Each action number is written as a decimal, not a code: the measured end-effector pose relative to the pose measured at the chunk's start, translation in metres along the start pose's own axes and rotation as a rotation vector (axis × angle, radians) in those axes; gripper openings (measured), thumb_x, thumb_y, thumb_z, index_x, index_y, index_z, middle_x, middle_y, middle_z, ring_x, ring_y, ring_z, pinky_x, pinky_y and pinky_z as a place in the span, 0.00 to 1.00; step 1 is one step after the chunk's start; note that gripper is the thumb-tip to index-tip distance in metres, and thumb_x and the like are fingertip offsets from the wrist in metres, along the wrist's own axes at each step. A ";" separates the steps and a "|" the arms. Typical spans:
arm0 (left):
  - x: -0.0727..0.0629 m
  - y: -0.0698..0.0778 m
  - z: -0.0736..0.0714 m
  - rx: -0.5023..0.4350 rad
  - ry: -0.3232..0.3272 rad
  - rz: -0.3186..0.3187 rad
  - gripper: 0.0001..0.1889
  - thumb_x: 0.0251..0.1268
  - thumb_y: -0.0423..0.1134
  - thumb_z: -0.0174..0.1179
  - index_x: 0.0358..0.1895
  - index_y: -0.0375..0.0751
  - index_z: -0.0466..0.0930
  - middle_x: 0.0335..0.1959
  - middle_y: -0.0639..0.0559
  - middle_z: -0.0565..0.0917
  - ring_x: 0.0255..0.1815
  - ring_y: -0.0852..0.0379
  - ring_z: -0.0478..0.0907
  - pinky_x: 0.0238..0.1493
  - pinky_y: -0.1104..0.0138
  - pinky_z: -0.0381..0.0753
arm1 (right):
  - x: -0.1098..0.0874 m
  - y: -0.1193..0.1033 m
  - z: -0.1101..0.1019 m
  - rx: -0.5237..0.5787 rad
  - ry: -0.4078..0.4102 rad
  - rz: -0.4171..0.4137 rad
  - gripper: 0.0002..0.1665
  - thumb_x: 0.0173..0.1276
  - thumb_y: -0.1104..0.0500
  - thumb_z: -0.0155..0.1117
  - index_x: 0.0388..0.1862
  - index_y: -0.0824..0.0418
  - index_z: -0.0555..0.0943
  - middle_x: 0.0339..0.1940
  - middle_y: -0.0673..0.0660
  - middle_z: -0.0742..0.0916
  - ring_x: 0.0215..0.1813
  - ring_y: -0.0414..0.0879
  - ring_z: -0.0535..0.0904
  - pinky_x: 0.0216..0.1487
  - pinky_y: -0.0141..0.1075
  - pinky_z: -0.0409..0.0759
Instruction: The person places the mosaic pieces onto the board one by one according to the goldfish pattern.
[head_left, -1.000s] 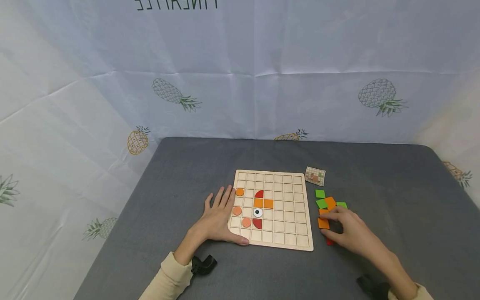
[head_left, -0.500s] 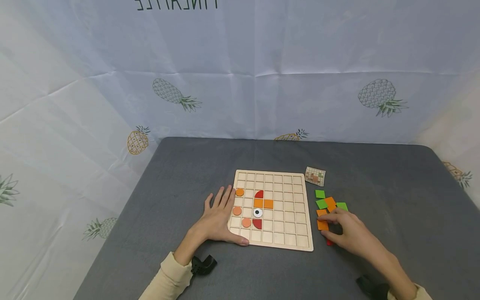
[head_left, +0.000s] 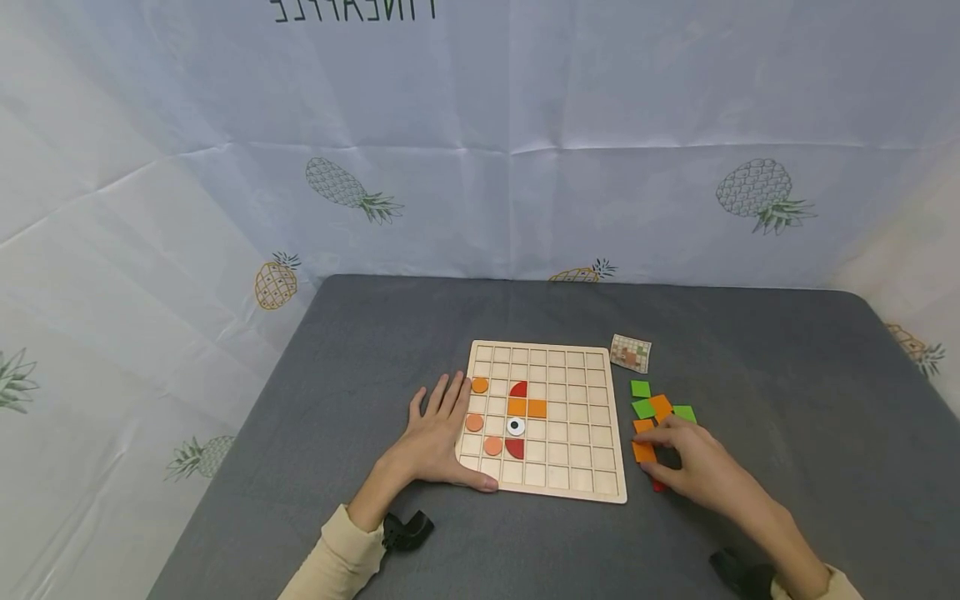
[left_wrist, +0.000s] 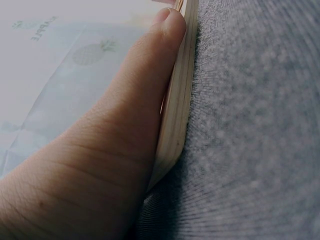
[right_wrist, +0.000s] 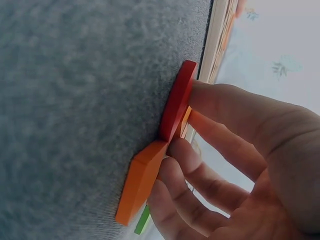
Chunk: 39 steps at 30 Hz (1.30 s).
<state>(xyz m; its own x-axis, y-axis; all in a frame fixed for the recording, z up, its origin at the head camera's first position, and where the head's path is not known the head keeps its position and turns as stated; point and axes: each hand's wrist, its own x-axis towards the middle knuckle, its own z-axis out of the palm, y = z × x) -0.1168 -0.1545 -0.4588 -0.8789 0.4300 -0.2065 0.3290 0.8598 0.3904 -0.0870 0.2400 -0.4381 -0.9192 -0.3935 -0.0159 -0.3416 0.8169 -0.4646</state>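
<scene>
The left hand (head_left: pixel 435 443) rests, fingers straight and thumb wide, along the gridded board (head_left: pixel 578 434). Beside it on the counter (head_left: pixel 795 400), the right hand (head_left: pixel 701 464) pinches an orange tile (head_left: pixel 643 452).

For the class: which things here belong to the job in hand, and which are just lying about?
Probably the job:
gridded board, left hand against it
coloured pieces on it
orange square at the right hand
loose green squares
small grid card

Apparently just around:
pineapple-print cloth
black device by the left wrist
</scene>
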 end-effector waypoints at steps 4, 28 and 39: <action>0.000 0.001 0.000 -0.001 -0.012 -0.010 0.83 0.42 0.77 0.78 0.90 0.37 0.34 0.93 0.38 0.37 0.94 0.33 0.34 0.85 0.28 0.37 | 0.000 0.006 0.007 -0.013 0.058 -0.091 0.15 0.60 0.64 0.84 0.46 0.64 0.93 0.41 0.53 0.89 0.39 0.40 0.79 0.38 0.35 0.80; 0.000 0.001 0.000 0.000 0.000 -0.003 0.83 0.42 0.77 0.78 0.90 0.36 0.34 0.93 0.37 0.37 0.94 0.32 0.35 0.84 0.28 0.38 | 0.007 -0.013 -0.004 0.027 0.052 -0.107 0.13 0.58 0.61 0.84 0.42 0.61 0.94 0.41 0.51 0.95 0.39 0.39 0.86 0.39 0.33 0.83; 0.000 0.000 0.000 0.005 -0.004 0.001 0.83 0.43 0.77 0.78 0.90 0.37 0.34 0.93 0.37 0.37 0.94 0.33 0.34 0.84 0.27 0.37 | 0.019 -0.034 -0.011 0.084 0.109 -0.167 0.13 0.59 0.62 0.84 0.44 0.62 0.94 0.36 0.45 0.88 0.35 0.35 0.79 0.37 0.32 0.82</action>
<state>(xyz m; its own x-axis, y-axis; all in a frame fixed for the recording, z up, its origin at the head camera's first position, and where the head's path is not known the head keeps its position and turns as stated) -0.1169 -0.1543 -0.4584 -0.8774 0.4316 -0.2096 0.3312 0.8608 0.3863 -0.0948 0.2095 -0.4124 -0.8685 -0.4687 0.1610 -0.4775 0.7043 -0.5253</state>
